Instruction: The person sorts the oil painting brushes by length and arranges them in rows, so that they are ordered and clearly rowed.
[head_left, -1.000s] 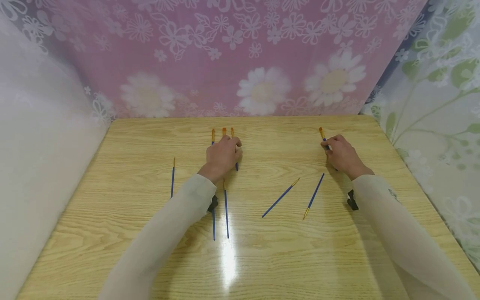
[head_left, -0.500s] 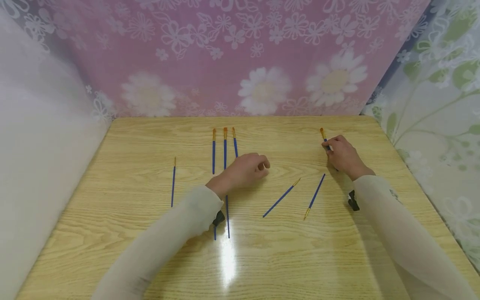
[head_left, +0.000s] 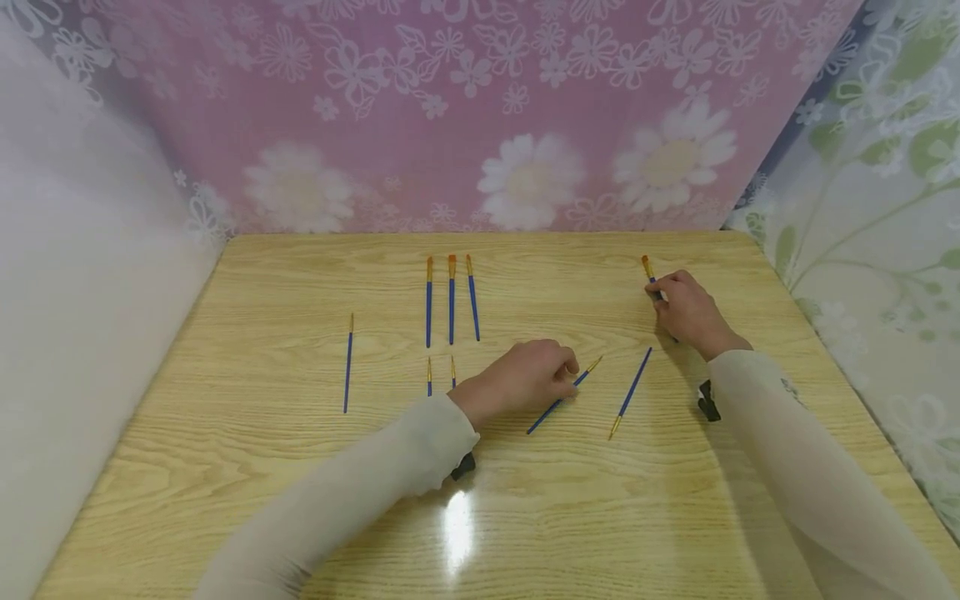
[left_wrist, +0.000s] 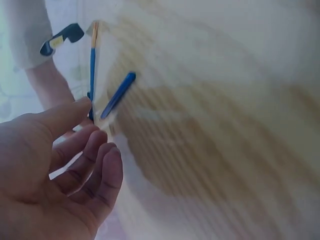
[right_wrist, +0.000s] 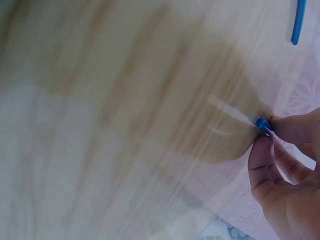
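Note:
My left hand hovers over a thin paintbrush with a blue handle and gold ferrule that lies slantwise on the table. In the left wrist view its fingers are loosely bent, with a gap between thumb and fingertips close to the blue handle. At the far right, my right hand pinches a flat paintbrush with orange bristles by its blue handle, bristles pointing away. Between the hands lies another thin paintbrush, its tip towards me.
Three orange-bristled paintbrushes lie side by side at the back. Two thin paintbrushes are partly hidden by the left sleeve. One more thin paintbrush lies further left. A floral curtain borders the wooden table.
My left hand has let go of the rightmost of the three back brushes and moved right and towards me, over the slanted brush. The right hand stays put with its brush.

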